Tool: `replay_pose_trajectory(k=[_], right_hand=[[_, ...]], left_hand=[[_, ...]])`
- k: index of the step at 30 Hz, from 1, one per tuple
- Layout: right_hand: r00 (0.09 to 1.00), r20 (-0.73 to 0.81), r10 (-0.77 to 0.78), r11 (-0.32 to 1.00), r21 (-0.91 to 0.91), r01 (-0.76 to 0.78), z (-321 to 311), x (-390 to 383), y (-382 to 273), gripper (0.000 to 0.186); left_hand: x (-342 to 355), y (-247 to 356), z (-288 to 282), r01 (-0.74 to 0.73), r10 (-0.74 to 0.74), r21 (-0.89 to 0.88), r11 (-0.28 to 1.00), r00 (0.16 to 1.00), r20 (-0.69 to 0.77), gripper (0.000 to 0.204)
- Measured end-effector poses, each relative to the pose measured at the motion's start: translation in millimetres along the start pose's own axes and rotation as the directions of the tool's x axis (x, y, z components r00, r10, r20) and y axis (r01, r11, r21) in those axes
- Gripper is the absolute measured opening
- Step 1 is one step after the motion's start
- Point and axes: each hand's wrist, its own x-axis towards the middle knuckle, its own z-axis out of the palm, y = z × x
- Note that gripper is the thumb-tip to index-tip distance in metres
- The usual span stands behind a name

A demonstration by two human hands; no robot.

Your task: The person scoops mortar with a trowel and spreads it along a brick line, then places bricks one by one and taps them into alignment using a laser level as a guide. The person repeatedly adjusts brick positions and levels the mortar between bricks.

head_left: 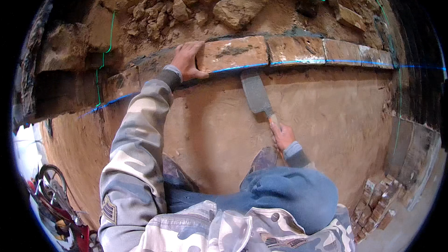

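Light is muted, lower left glares white, edges bend.

Left arm [140,133] reaches forward, left hand [187,60] spread at the thumb — right hand [283,136] lower, curled closed

Open room for you right of the trowel [254,92], over the tan surface [345,112]; also a gap between the trowel and your left sleeve [140,133]. Your left hand [187,60] blocks the bricks' [235,53] near end. Rubble [240,7] crowds behind. Legs [294,193] below.
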Motion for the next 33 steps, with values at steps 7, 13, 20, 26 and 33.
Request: replay_pose_trajectory(k=[7,13,20,26,33], right_hand=[[0.98,0.011,-0.201,0.929,-0.315,0.194,-5,3,5,0.046],[0.999,0.039,-0.028,0.973,-0.226,0.036,6,3,2,0.052],[0.987,0.01,-0.159,0.959,-0.234,0.157,10,12,23,0.046],[0.997,0.064,0.041,0.999,0.001,-0.041,20,-14,-8,0.043],[0.988,0.058,0.143,0.989,0.023,-0.145,14,-10,-33,0.049]], left_hand=[[5,0,2,0.03,-0.029,-0.017,0.999,0.999,0.045,0.111],[4,0,0,0.03,-0.029,-0.006,1.0,0.999,0.03,0.113],[6,-3,5,0.042,-0.042,0.011,0.999,0.999,0.011,0.113],[2,-2,5,0.026,-0.026,-0.024,0.999,1.0,0.007,0.11],[6,0,1,0.056,-0.056,0.002,0.998,0.998,0.033,0.111]])
